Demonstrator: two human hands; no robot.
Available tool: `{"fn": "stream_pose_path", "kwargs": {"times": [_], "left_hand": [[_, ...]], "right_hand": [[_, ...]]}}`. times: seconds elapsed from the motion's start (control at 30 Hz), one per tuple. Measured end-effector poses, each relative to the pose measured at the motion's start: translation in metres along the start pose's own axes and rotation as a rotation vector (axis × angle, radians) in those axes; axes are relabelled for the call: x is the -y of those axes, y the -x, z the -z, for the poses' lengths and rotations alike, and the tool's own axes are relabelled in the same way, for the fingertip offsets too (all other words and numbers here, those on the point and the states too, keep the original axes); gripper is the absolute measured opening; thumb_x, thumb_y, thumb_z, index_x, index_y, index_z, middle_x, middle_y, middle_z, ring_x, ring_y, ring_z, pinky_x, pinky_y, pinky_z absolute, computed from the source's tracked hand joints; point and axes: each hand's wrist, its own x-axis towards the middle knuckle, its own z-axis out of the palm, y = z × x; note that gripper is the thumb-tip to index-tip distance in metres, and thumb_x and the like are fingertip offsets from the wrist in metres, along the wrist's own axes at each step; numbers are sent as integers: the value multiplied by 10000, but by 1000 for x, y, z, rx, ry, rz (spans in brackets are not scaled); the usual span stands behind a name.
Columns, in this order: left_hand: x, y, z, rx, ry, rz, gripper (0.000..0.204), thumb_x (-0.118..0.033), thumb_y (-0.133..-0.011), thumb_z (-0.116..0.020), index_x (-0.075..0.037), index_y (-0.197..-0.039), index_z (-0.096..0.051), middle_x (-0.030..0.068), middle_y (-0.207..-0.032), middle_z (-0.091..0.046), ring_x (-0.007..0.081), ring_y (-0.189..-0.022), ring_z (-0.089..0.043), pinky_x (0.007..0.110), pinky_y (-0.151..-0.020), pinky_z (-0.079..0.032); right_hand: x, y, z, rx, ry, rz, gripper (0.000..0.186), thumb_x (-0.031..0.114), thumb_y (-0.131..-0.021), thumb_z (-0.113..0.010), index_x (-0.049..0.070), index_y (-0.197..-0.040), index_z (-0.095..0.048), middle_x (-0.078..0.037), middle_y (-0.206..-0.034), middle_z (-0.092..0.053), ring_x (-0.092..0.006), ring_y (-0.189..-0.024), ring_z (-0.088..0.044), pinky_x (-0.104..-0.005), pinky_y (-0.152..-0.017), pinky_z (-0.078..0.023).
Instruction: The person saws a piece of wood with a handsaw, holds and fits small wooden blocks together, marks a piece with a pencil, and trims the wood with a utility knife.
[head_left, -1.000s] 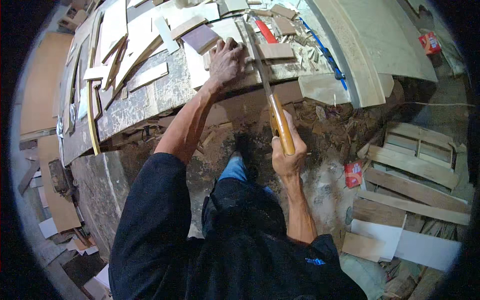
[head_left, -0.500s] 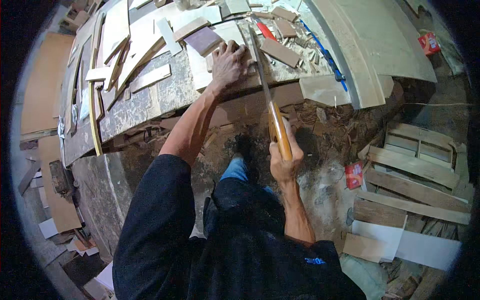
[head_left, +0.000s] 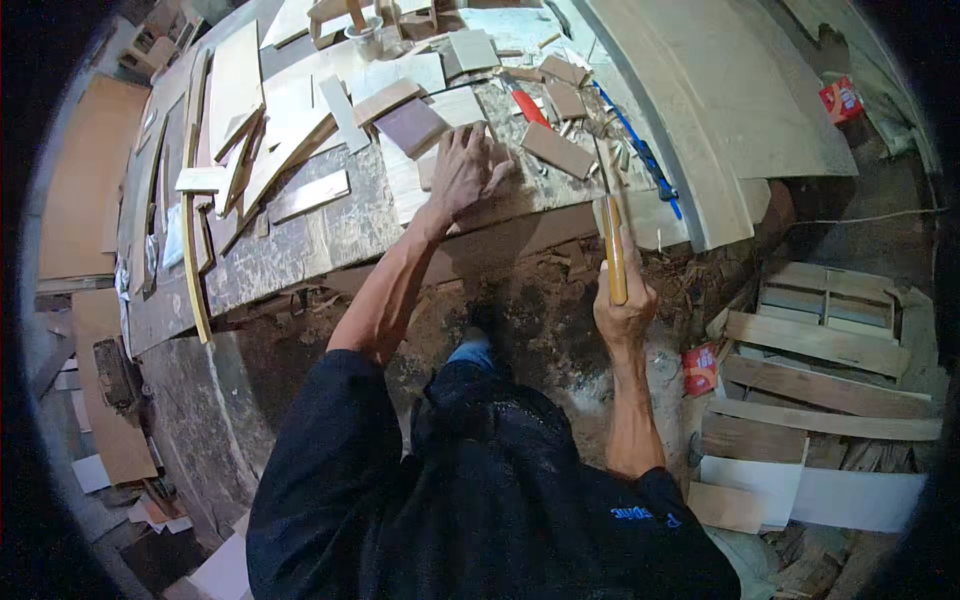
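Note:
On the workbench, my left hand presses down on a pale piece of wood, its fingers bent over it; most of what lies under the palm is hidden. A purplish block lies just beyond the fingertips. My right hand is closed round the yellowish wooden handle of a handsaw. The saw is seen nearly edge-on, its thin blade pointing away over the bench edge. It stands apart from my left hand, to its right. Near the blade is a brown wooden block.
A red-handled tool and a long blue tool lie among offcuts. Pale boards cover the bench's left. A large curved panel spans the right side. Wooden frames stand at the lower right, by a red packet.
My right hand has carried the handsaw to the right, away from my left hand. My left hand stays on the wood. The view has shifted slightly, showing more of the far bench.

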Motion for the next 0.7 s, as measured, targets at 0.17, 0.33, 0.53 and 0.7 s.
{"fn": "stream_pose_path", "kwargs": {"times": [0.17, 0.33, 0.53, 0.7], "left_hand": [[-20, -33, -2, 156, -129, 158, 651, -392, -870, -634, 3, -1323, -386, 218, -1147, -562, 332, -1077, -517, 553, -828, -459], [-39, -69, -21, 381, -50, 292, 772, -366, -848, -650, 17, -1399, -266, 189, -990, -668, 353, -1048, -576, 556, -809, -437], [-11, -70, -63, 301, 513, 564, 733, -165, -813, -698, 33, -1355, -246, 155, -843, -651, 277, -783, -630, 470, -628, -462], [-53, -66, -24, -102, 842, 367, 715, -109, -863, -676, -13, -1404, -219, 67, -748, -571, 169, -626, -546, 300, -577, -468]], "right_hand": [[-24, -43, -16, -88, 99, 223, 660, -38, -777, -630, 129, -1400, -492, -200, -855, -674, -354, -659, -645, -433, -574, -497], [-38, -70, -29, -20, 241, 256, 686, -76, -769, -605, 139, -1410, -485, -173, -895, -686, -351, -813, -654, -454, -731, -516], [-46, -92, -42, 127, 280, 240, 724, 74, -814, -648, 148, -1478, -370, -187, -966, -646, -366, -866, -634, -477, -748, -518], [-45, -101, -31, 172, 423, 320, 720, 141, -763, -693, 105, -1432, -428, -224, -1149, -531, -414, -1019, -542, -510, -844, -463]]}}
